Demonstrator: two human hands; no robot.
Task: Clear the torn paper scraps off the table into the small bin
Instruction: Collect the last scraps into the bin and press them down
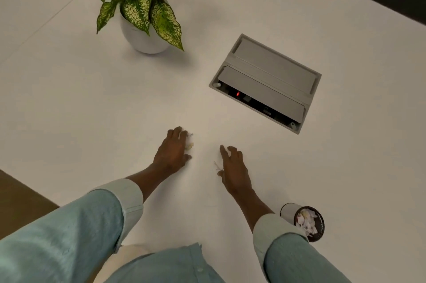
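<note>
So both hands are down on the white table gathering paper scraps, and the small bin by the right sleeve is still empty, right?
Not quite. The head view shows the small bin beside the right sleeve already holding torn paper scraps. The rest holds: the left hand and right hand are both low over the white table, with scraps by the left fingers.

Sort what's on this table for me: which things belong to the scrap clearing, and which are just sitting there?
Part of the job:
- paper scraps beside the left hand
- thin scrap by the right hand
- small bin, already holding scraps, near the right sleeve

Just sitting there:
- potted plant
- grey cable box set into the table
</note>
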